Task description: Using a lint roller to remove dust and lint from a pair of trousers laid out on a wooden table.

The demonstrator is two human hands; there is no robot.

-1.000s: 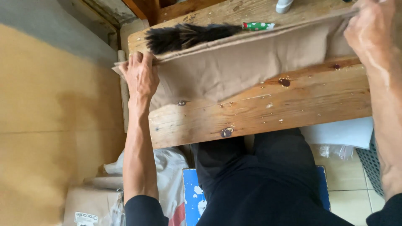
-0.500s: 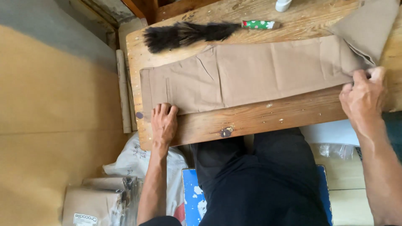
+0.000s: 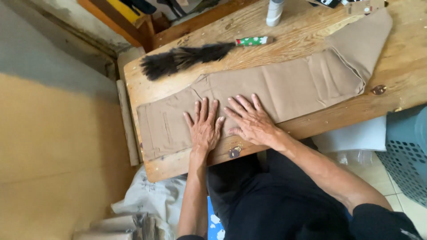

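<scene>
Both hands, a moment ago gripping opposite ends of the tan trousers [image 3: 267,91], now lie open and flat, left hand [image 3: 204,129] beside right hand [image 3: 252,122], pressing the garment's near edge onto the wooden worktop [image 3: 311,126], smoothing apparently begun, a feather duster [image 3: 187,58] beyond.

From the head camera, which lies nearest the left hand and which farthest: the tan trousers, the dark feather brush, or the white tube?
1. tan trousers, directly under the left hand.
2. dark feather brush, beyond it on the table.
3. white tube, at the far edge, rightward.
</scene>
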